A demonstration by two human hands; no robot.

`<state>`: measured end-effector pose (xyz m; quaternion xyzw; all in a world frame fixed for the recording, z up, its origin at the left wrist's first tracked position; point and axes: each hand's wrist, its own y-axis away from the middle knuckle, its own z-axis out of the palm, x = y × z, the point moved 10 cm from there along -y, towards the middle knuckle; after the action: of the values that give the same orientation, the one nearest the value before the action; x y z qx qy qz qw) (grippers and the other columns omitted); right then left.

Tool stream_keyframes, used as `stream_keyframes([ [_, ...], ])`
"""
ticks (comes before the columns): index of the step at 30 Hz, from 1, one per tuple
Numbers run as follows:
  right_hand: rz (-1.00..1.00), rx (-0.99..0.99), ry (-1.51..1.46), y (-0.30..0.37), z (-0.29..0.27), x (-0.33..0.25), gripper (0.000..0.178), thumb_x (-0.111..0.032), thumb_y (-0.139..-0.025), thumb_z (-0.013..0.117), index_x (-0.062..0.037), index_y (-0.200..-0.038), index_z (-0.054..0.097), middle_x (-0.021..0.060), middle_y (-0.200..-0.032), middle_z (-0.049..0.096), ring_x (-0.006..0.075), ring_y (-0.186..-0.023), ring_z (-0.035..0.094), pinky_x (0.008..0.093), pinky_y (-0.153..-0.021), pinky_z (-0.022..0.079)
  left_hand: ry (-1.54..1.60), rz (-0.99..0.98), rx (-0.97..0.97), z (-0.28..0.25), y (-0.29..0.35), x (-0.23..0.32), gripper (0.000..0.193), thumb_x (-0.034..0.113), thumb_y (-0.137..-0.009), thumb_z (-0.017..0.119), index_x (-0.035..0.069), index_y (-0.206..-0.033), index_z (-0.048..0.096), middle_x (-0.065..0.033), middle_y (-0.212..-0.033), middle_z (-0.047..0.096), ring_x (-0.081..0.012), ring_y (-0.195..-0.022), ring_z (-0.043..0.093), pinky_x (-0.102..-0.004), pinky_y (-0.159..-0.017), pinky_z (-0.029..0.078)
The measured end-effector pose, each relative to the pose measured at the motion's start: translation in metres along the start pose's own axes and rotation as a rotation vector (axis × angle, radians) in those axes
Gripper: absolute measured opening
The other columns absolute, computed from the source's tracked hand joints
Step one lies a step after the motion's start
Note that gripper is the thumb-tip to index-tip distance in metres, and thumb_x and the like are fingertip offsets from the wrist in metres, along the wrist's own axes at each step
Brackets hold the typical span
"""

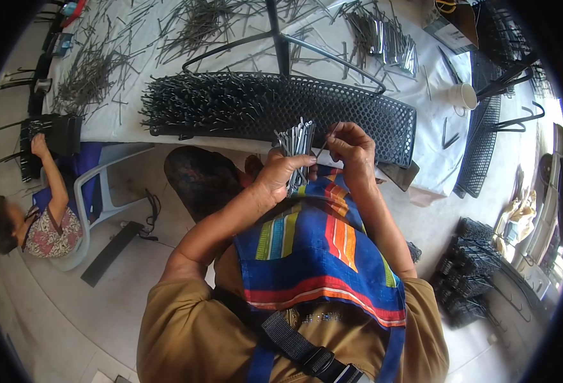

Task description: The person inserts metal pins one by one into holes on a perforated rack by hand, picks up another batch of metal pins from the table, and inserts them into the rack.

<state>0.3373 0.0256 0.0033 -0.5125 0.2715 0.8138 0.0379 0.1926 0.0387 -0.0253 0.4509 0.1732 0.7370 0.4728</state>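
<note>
My left hand is closed round an upright bundle of thin metal rods, their pale tips poking up above the thumb. Just right of it, my right hand pinches one thin rod, angled down toward the bundle. Both hands are at the near edge of a long black perforated rack. Its left half bristles with several dark rods standing in the holes. Bare holes show across its right part. A black metal frame rises behind the rack.
Loose rods lie heaped across the white-covered table. A shiny pile of rods is at the back. A white cup stands by the right edge. A person sits at far left. Black racks are stacked on the floor.
</note>
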Motion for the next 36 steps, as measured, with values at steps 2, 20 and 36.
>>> stream_keyframes([
  [2, 0.045, 0.062, -0.076, -0.002, -0.003, 0.003, 0.016, 0.0, -0.081, 0.065, -0.0019, -0.097, 0.062, 0.0034, -0.081, 0.064, 0.0065, -0.056, 0.049, 0.0192, -0.051, 0.038, -0.007, 0.01, 0.014, -0.001, -0.005, 0.001, 0.011, 0.001, -0.077, 0.065, -0.001, -0.087, 0.063, -0.0098, -0.076, 0.065, -0.0202, -0.062, 0.063, -0.0315, -0.056, 0.053],
  [20, -0.468, 0.225, 0.08, -0.021, -0.019, -0.071, 0.017, 0.01, -0.081, 0.062, -0.0019, -0.092, 0.06, 0.0014, -0.075, 0.061, 0.005, -0.057, 0.052, 0.0183, -0.051, 0.042, -0.031, 0.081, 0.096, -0.005, 0.0, 0.01, 0.019, -0.005, -0.076, 0.065, 0.0, -0.095, 0.062, -0.0119, -0.079, 0.065, -0.0227, -0.065, 0.065, -0.0331, -0.06, 0.055],
  [36, -0.913, 0.203, 0.766, -0.044, 0.061, -0.091, 0.013, 0.003, -0.075, 0.067, -0.0058, -0.083, 0.063, 0.0086, -0.073, 0.062, 0.021, -0.06, 0.063, 0.0282, -0.056, 0.048, 0.116, 0.1, 0.147, -0.007, -0.003, 0.03, 0.016, -0.007, -0.073, 0.064, -0.006, -0.089, 0.063, -0.0134, -0.077, 0.066, -0.0221, -0.061, 0.064, -0.0319, -0.059, 0.052],
])
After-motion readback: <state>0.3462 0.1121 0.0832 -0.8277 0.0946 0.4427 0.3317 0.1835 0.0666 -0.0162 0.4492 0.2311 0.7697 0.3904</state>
